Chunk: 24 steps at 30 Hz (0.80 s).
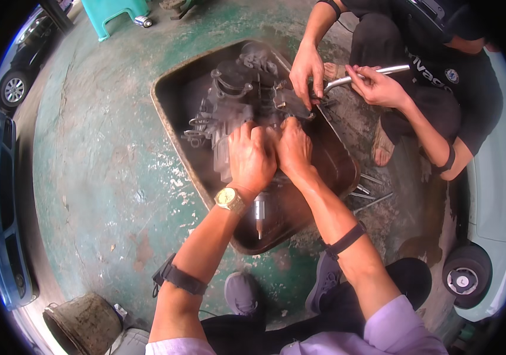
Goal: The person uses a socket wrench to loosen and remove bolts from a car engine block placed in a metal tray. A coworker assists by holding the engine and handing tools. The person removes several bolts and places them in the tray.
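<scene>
A greasy metal gearbox (223, 112) lies in a dark rectangular tray (167, 124) on the floor, its outline smeared by motion. A splined shaft (259, 216) sticks out of its near end. My left hand (252, 152), below a gold wristwatch (229, 200), is closed on the middle of the gearbox with fingers curled. Right beside it, my right hand (293, 145) is also closed on the housing, knuckles up. The undersides of both hands are hidden, so the exact parts gripped do not show.
A co-worker (419, 77) squats at the far right, holding a silver bar (377, 72) whose end reaches the tray's rim. Several metal tools (371, 192) lie right of the tray. A bucket (84, 322) stands near left, a green stool (111, 15) far left. Cars flank the space.
</scene>
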### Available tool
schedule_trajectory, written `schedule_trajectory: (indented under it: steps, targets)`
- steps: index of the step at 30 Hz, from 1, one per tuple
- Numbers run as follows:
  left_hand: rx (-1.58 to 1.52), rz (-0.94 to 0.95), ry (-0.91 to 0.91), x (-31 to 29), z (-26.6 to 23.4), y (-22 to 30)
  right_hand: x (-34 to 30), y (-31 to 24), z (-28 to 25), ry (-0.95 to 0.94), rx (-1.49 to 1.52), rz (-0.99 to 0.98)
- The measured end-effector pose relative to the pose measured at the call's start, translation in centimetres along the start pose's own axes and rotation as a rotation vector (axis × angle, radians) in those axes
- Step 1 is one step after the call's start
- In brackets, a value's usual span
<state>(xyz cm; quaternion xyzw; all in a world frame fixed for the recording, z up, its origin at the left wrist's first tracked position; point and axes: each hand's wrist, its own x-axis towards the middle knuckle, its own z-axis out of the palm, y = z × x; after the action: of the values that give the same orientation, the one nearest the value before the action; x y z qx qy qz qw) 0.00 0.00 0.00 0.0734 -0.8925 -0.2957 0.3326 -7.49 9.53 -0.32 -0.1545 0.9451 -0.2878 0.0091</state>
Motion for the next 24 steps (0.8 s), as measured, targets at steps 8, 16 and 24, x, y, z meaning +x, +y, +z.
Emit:
schedule_trajectory:
  steps: [8,16,24]
  targets:
    - [-0.006,0.016,0.021,0.3,-0.7,-0.1,0.4,-0.5,0.9,-0.06,-0.121,-0.016]
    - [0.003,0.029,0.028,0.1,-0.3,-0.1,-0.1,-0.1,0.8,0.052,-0.024,-0.048]
    - [0.0,0.021,0.017,0.1,-0.2,0.2,0.2,0.0,-0.5,-0.084,-0.117,-0.061]
